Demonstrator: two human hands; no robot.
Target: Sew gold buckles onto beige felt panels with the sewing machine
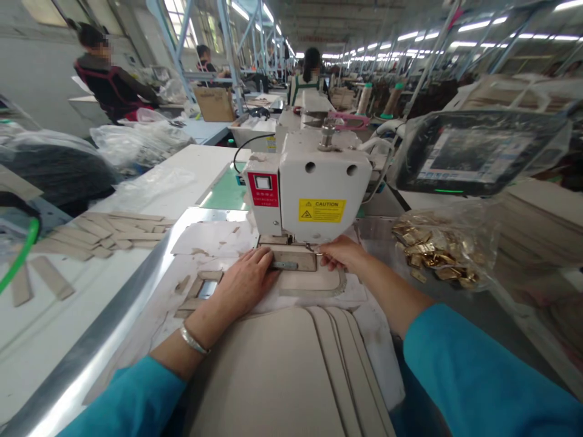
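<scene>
Under the head of the white sewing machine (pixel 325 182) lies a tan rectangular frame (pixel 306 260) with a small metal strip (pixel 285 266) on its near side. My left hand (pixel 246 276) lies flat over the left end of this frame, its fingertips close to the machine. At the frame's right end my right hand (pixel 341 254) is closed, with a thin metal tool in a pinch; its tip points to the needle area, and its exact kind is hidden by the fingers. Beneath the frame shows a beige panel (pixel 314 285) with rounded corners. A stack of beige panels (pixel 277 364) lies nearest me.
Tan strips (pixel 109 233) lie spread on the white table at left. A plastic bag of gold metal pieces (pixel 441 252) sits at right, below a plastic-wrapped control screen (pixel 478 155). A small tan frame (pixel 198 293) lies by my left wrist. Several people work farther back.
</scene>
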